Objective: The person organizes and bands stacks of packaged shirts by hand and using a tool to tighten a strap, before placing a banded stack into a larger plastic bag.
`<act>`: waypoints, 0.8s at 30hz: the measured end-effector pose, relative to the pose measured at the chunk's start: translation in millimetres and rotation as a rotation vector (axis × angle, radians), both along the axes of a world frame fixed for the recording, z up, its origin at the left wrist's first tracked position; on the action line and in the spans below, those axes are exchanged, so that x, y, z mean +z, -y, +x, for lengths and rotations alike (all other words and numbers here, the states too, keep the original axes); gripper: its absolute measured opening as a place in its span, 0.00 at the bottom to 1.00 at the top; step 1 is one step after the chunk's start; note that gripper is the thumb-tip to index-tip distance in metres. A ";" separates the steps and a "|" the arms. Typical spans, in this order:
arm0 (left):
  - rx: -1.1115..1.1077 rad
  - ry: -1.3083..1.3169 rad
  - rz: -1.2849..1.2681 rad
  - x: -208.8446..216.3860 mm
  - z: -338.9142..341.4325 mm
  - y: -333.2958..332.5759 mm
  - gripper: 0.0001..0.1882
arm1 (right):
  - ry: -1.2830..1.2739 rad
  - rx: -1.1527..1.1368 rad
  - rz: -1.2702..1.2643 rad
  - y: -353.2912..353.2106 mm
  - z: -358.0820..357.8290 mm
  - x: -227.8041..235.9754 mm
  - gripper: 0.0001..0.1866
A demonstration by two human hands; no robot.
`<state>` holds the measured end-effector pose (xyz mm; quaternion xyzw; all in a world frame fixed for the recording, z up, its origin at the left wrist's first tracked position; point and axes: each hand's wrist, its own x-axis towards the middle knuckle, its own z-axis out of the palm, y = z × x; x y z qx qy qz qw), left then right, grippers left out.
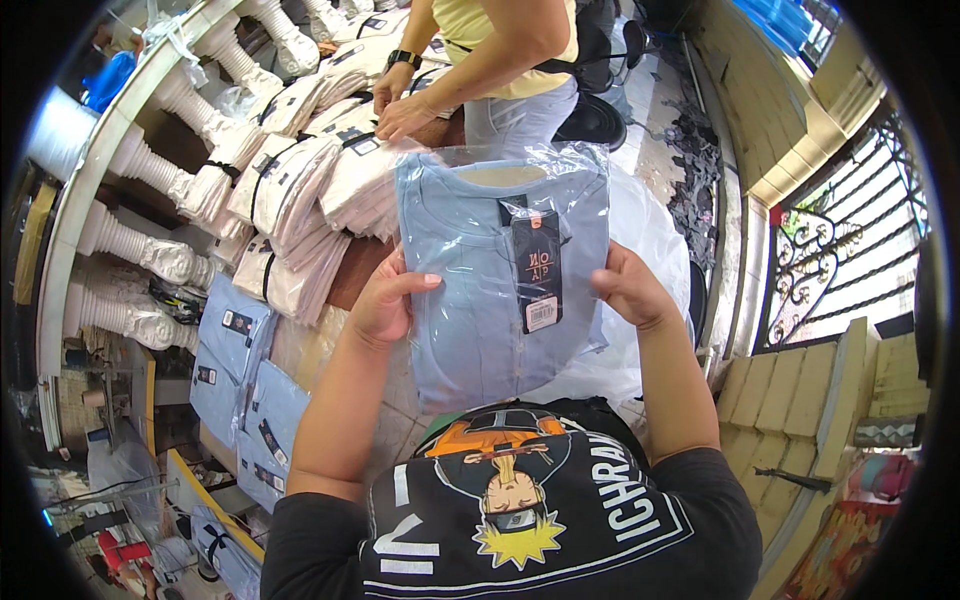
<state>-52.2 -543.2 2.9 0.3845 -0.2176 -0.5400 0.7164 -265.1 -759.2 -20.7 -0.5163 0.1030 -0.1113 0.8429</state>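
Observation:
Between my two hands a folded light blue shirt [460, 320] in a clear plastic bag is held up in front of my chest. A dark hang tag [536, 265] with a white barcode sticker lies against its front. My left hand [385, 298] grips the bag's left edge, thumb on the front and fingers behind. At the opposite edge, my right hand [634, 287] pinches the bag the same way. Clear plastic stands out loosely above the shirt's neckline. The fingers behind the shirt are hidden.
Bundles of folded pale pink garments [290, 190] cover the table ahead and to the left. Bagged blue shirts [232, 345] lie at the left. A co-worker [510, 50] stands opposite, hands on the pale stacks. White balusters [150, 240] line the left; white plastic sheeting [645, 225] lies right of the shirt.

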 end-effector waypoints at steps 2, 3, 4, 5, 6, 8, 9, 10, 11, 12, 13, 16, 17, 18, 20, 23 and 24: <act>0.045 -0.022 0.002 -3.5 -0.6 -3.4 0.26 | -0.095 -0.044 -0.075 -4.4 6.9 4.5 0.35; 0.068 -0.033 0.003 -3.8 -0.9 -4.6 0.26 | -0.141 -0.065 -0.112 -6.1 10.2 7.1 0.33; 0.068 -0.024 -0.004 -3.3 0.1 -6.0 0.26 | -0.126 -0.074 -0.130 -7.1 12.2 9.0 0.30; 0.066 -0.019 -0.013 -3.8 0.8 -6.6 0.25 | -0.115 -0.084 -0.152 -7.6 12.5 11.0 0.28; 0.064 -0.014 -0.022 -4.3 2.0 -7.1 0.25 | -0.105 -0.095 -0.173 -7.4 13.4 11.8 0.25; 0.046 0.005 -0.029 -8.9 7.8 -9.6 0.25 | -0.112 -0.085 -0.196 -5.3 16.3 10.2 0.25; 0.036 0.013 -0.032 -11.2 10.3 -10.6 0.25 | -0.118 -0.080 -0.208 -4.4 17.4 9.3 0.26; 0.035 0.003 -0.025 -12.3 11.8 -10.5 0.25 | -0.132 -0.081 -0.215 -3.9 18.4 9.3 0.26; 0.043 -0.001 -0.018 -11.5 14.0 -11.5 0.25 | -0.140 -0.073 -0.221 -3.9 22.3 10.1 0.26; 0.052 -0.005 -0.010 -11.2 15.1 -13.2 0.25 | -0.147 -0.064 -0.228 -3.7 26.4 10.3 0.26; 0.063 -0.020 -0.002 -11.9 13.4 -13.9 0.25 | -0.158 -0.071 -0.223 -3.8 28.0 8.4 0.27; 0.092 -0.062 -0.002 -18.8 14.8 -14.1 0.25 | -0.157 -0.073 -0.230 -3.9 33.9 5.1 0.28; 0.090 -0.085 0.007 -22.4 16.7 -13.5 0.25 | -0.153 -0.074 -0.220 -3.5 35.0 3.8 0.28; 0.093 -0.110 0.017 -25.0 17.0 -15.7 0.26 | -0.151 -0.070 -0.210 -4.7 37.2 2.5 0.28; 0.126 -0.141 0.025 -32.0 16.4 -20.8 0.25 | -0.160 -0.069 -0.194 -9.9 45.7 0.8 0.26; 0.176 -0.238 0.075 -45.1 16.9 -37.0 0.24 | -0.190 -0.074 -0.168 -21.4 63.2 -1.8 0.24; 0.184 -0.240 0.075 -53.3 18.1 -42.4 0.22 | -0.196 -0.072 -0.152 -25.8 69.8 -4.6 0.24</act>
